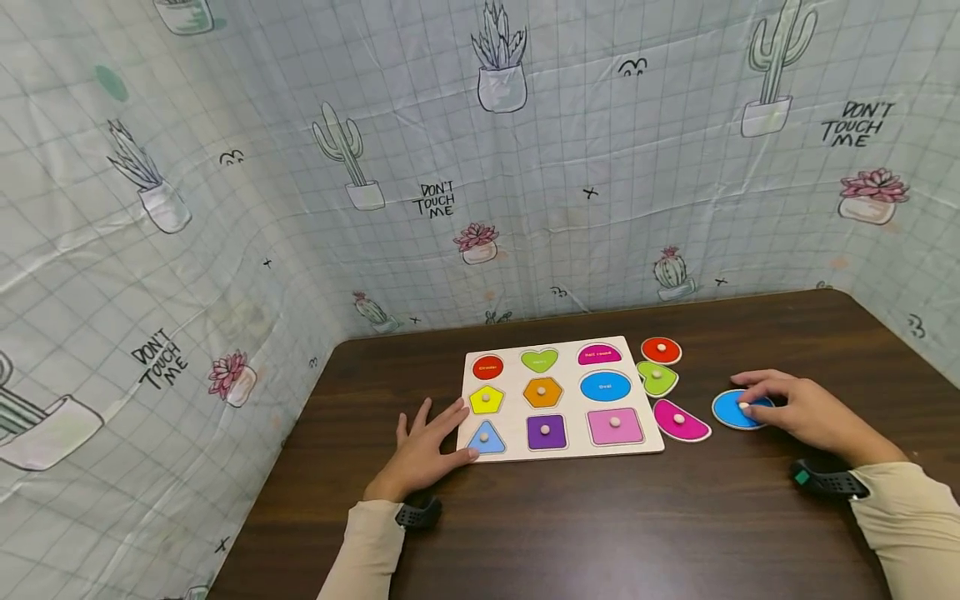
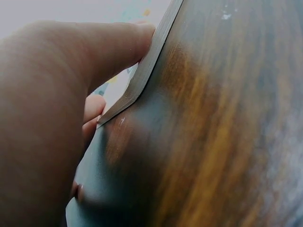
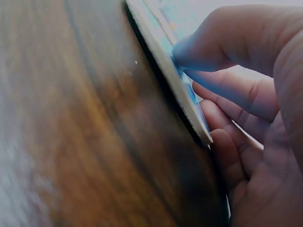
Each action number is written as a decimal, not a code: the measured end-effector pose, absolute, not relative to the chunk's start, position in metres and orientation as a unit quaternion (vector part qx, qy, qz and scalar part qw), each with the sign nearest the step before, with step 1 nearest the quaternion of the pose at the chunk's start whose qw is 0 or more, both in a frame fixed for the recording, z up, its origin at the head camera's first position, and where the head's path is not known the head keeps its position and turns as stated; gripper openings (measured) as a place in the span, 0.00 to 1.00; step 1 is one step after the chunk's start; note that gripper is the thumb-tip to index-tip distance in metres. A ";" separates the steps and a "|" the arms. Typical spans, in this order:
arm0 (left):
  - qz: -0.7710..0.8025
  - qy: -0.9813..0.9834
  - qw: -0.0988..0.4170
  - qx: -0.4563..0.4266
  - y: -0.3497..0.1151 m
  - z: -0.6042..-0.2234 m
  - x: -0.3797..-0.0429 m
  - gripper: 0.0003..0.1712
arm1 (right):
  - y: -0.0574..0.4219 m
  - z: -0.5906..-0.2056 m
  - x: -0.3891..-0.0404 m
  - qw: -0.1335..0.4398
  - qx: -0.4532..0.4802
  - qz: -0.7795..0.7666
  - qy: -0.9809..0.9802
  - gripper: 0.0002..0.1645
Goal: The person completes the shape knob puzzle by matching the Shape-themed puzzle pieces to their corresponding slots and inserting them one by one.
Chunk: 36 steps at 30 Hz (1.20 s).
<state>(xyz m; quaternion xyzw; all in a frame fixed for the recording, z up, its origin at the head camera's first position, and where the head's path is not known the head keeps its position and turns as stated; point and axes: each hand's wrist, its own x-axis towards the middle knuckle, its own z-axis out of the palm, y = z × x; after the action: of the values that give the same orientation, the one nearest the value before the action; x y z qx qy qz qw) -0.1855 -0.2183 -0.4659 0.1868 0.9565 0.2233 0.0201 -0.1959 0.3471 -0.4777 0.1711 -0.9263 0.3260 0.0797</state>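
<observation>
My right hand (image 1: 813, 414) pinches the small knob of a blue oval puzzle piece (image 1: 726, 410) at the table's right. In the right wrist view, thumb and finger meet over the pale edge of the oval (image 3: 163, 64), with a dark shadow along its underside. My left hand (image 1: 423, 450) rests at the left edge of a white shape board (image 1: 572, 408), its fingers spread and the thumb (image 2: 128, 42) on the near corner. Knobbed pieces sit in the board's lower two rows, among them a yellow pentagon (image 1: 480, 407) and a purple square (image 1: 536, 433). The printed blue oval recess (image 1: 605, 396) has no knob.
Between the board and my right hand lie a red round piece (image 1: 651, 351), a green heart (image 1: 663, 386) close against the board's edge, and a magenta half round (image 1: 688, 430). A cactus-print cloth (image 1: 585, 242) hangs behind the brown wooden table (image 1: 585, 525).
</observation>
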 end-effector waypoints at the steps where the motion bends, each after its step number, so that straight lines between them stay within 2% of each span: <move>1: 0.224 0.956 0.019 0.187 -0.218 -0.466 -0.185 0.44 | 0.347 -0.478 -0.195 0.083 0.169 0.327 -0.926 0.02; 21: 0.229 0.955 0.021 0.188 -0.216 -0.466 -0.184 0.44 | 0.342 -0.479 -0.193 0.102 0.140 0.336 -0.926 0.03; 36: 0.229 0.955 0.018 0.185 -0.217 -0.467 -0.184 0.44 | 0.340 -0.478 -0.192 0.095 0.123 0.341 -0.927 0.10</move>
<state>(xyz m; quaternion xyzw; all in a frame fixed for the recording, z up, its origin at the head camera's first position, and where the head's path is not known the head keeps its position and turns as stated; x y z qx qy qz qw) -0.1844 -0.2169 -0.4671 0.1851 0.9555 0.2291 0.0177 -0.1916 0.3404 -0.4782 0.1231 -0.9271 0.3411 0.0948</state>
